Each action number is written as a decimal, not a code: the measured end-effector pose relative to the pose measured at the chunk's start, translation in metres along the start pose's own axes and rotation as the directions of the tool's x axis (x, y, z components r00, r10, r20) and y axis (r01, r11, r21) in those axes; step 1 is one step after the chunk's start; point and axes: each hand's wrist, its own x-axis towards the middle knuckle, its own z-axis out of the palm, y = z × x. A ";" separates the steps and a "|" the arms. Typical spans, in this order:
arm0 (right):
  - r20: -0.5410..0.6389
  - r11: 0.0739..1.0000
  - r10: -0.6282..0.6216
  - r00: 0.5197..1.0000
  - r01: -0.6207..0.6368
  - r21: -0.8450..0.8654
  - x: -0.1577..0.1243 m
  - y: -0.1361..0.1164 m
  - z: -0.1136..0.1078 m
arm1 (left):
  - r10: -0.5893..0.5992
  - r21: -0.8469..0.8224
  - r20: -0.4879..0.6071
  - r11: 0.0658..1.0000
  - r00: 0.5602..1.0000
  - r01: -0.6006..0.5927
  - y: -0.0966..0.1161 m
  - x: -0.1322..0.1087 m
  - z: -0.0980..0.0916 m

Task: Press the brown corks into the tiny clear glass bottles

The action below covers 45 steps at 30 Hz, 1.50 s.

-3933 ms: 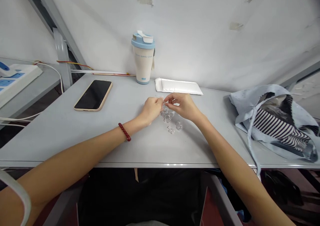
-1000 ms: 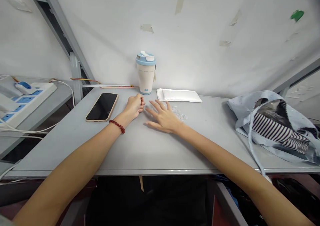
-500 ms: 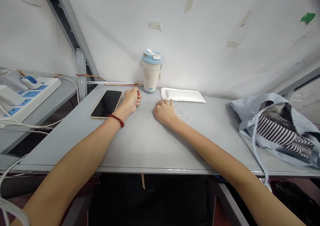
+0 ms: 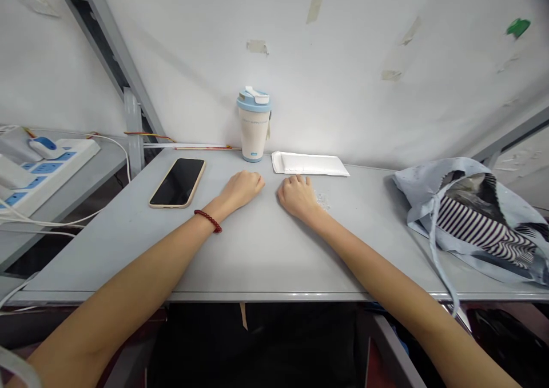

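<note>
My left hand [image 4: 243, 188], with a dark red bead bracelet [image 4: 208, 220] at the wrist, rests palm down on the grey desk [image 4: 240, 256]. Its fingers are curled closed, and whatever they may hold is hidden. Beside it, my right hand [image 4: 297, 196] also lies palm down with curled fingers, their tips out of sight. Small clear bits [image 4: 322, 199] lie by its right edge, partly covered by the hand. A white padded packet [image 4: 311, 164] is just beyond the right hand. To the left of my left hand is a phone [image 4: 178, 183], its screen dark.
A cream cup [image 4: 253, 134] with a blue lid stands against the wall. A pale blue cloth bag [image 4: 422, 191] with striped cloth inside lies at the right. On the left, a white power strip [image 4: 54, 165] and cables sit beside the desk.
My left hand has turned palm down and moved right, away from the phone and closer to my right hand. My right hand has shifted slightly right, covering more of the clear bits.
</note>
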 end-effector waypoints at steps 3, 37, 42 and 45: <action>-0.005 1.000 0.029 1.000 -0.029 0.010 0.000 0.001 0.002 | 0.085 0.157 0.087 0.983 0.993 -0.098 0.005 -0.003 0.002; -0.128 0.866 0.423 0.897 -0.358 0.350 0.002 0.078 -0.021 | 0.176 0.080 0.227 0.977 0.958 -0.198 0.001 -0.017 0.005; -0.170 0.864 0.434 0.885 -0.354 0.358 0.002 0.082 -0.022 | 0.129 -0.207 -0.034 0.969 0.991 -0.133 0.000 -0.010 -0.007; -0.215 0.870 0.429 0.877 -0.337 0.361 0.002 0.084 -0.023 | 0.014 -0.259 -0.246 0.962 0.969 -0.080 0.000 -0.006 -0.018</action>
